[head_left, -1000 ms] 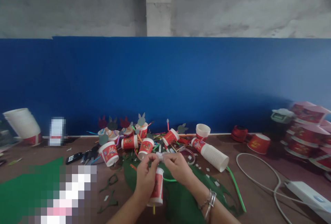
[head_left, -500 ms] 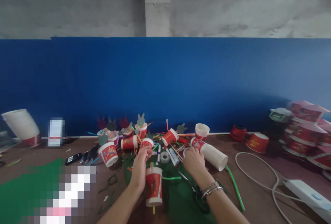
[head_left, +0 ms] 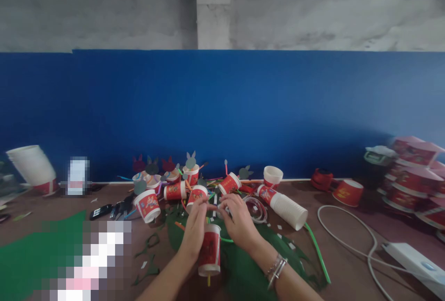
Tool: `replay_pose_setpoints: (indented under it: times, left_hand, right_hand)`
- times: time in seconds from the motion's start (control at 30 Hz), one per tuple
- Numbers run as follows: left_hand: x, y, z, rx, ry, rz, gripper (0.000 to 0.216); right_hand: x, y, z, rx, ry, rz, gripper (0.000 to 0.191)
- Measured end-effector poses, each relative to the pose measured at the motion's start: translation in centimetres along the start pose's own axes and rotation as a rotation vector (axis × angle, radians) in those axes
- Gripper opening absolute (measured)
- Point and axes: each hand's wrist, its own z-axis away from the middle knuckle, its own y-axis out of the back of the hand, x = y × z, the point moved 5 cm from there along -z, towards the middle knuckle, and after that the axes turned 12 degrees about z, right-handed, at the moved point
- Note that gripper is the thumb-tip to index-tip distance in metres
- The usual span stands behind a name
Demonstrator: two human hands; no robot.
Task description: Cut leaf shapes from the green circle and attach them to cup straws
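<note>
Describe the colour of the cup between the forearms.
The cup is red with white ends; best view: head.

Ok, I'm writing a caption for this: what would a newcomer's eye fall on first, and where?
Probably the broad blue panel spanning the view behind the table. Next, at lower centre, the left hand and right hand, fingers close together near a red-and-white cup. Beyond them, left of centre, a grey rabbit-eared cutout stands out against the blue.

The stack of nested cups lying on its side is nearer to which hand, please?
Right. The right hand is left of the stack of nested cups; the left hand is farther left.
</note>
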Motion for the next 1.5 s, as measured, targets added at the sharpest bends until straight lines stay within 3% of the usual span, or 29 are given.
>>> replay_pose_setpoints:
  times: [0.13,0.3,0.47,0.57,0.67,0.73,0.8,0.93,0.97,1.07,1.17,1.27,1.4,1.5]
  left_hand:
    - [-0.9,-0.2,0.6,-0.002,0.028,0.081,0.046]
    - [-2.0,0.3,0.2,0.023,0.015,0.165,0.051]
    - [-1.4,0.7,-0.6,0.039,0.016,0.1,0.041]
    - [1.4,1.2,-0.6,0.09,-0.117,-0.032,0.038]
    - [5.5,2.0,0.5,0.273,-0.488,-0.159,0.044]
    - [6.7,2.4,1.1,0.347,-0.587,-0.117,0.055]
    - [6.5,2.9,0.9,0.384,-0.558,-0.049,0.057]
    - [3.2,4.1,-0.3,0.429,-0.373,0.048,0.045]
    - [2.3,4.1,-0.6,0.395,-0.332,0.08,0.045]
    - [0.6,2.5,-1.0,0.048,-0.226,0.148,0.061]
    - [0.5,0.9,-0.5,-0.171,-0.171,0.202,0.077]
    - [0.4,0.1,-0.2,-0.249,-0.063,0.204,0.064]
    - [0.2,-0.1,-0.2,-0.245,0.027,0.14,0.033]
    - [-0.4,-0.4,-0.1,-0.252,0.12,0.211,0.028]
  right_hand:
    - [0.6,-0.4,0.3,-0.005,-0.079,0.07,0.015]
    - [1.8,-2.5,1.4,-0.206,-0.317,-0.121,0.012]
    - [1.2,-2.9,1.6,-0.235,-0.334,-0.148,0.009]
    - [0.6,-1.7,1.1,-0.233,-0.319,-0.138,0.011]
    - [-0.1,-0.1,0.5,-0.206,-0.26,-0.122,0.012]
    - [-0.1,0.9,0.3,-0.162,-0.253,-0.125,0.012]
    - [0.4,1.5,0.1,-0.101,-0.289,-0.149,0.013]
    - [2.6,1.2,0.0,-0.009,-0.457,-0.294,0.016]
    - [3.1,0.9,0.0,-0.001,-0.506,-0.347,0.016]
    - [4.0,0.0,0.1,-0.022,-0.6,-0.477,0.017]
    - [3.7,-0.7,0.1,-0.101,-0.588,-0.506,0.017]
    - [3.0,-1.4,0.3,-0.197,-0.542,-0.504,0.015]
    - [2.4,-2.1,0.7,-0.273,-0.514,-0.508,0.013]
    - [2.3,-2.3,0.8,-0.312,-0.492,-0.519,0.012]
